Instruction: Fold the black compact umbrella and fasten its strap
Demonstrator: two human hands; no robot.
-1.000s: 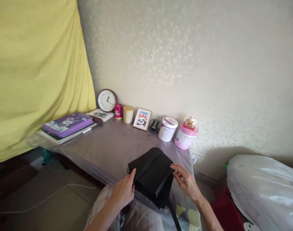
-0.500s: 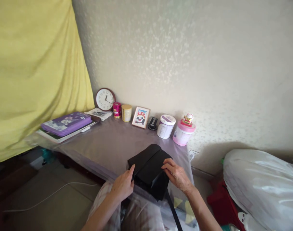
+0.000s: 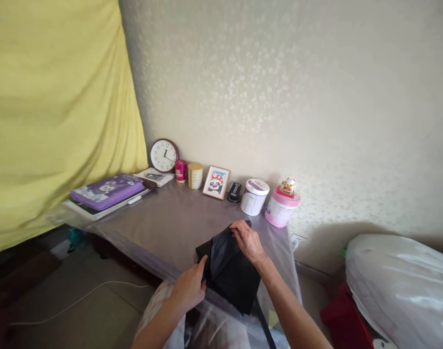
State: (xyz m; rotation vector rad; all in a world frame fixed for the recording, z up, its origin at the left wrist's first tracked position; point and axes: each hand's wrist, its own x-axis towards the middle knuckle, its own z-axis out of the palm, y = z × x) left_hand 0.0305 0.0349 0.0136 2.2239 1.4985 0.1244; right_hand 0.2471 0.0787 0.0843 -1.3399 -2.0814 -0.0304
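Observation:
A black bag (image 3: pixel 229 269) lies at the near edge of a table covered with clear plastic (image 3: pixel 170 223); a black strap hangs down from it. My left hand (image 3: pixel 190 286) rests against the bag's left near corner, its fingers curled on the edge. My right hand (image 3: pixel 247 240) lies on top at the bag's far end, fingers bent and pinching the black flap there.
Along the wall stand a round clock (image 3: pixel 164 155), a red tin (image 3: pixel 180 170), a tan jar (image 3: pixel 195 175), a framed panda picture (image 3: pixel 216 182), a white tub (image 3: pixel 255 196) and a pink tub (image 3: pixel 281 207). A purple case (image 3: pixel 107 190) lies left. A yellow curtain hangs left; a white plastic bundle (image 3: pixel 399 286) sits right.
My right hand has moved from the bag's right side up to its far end and taken hold of the flap. The left hand stays at the near left corner.

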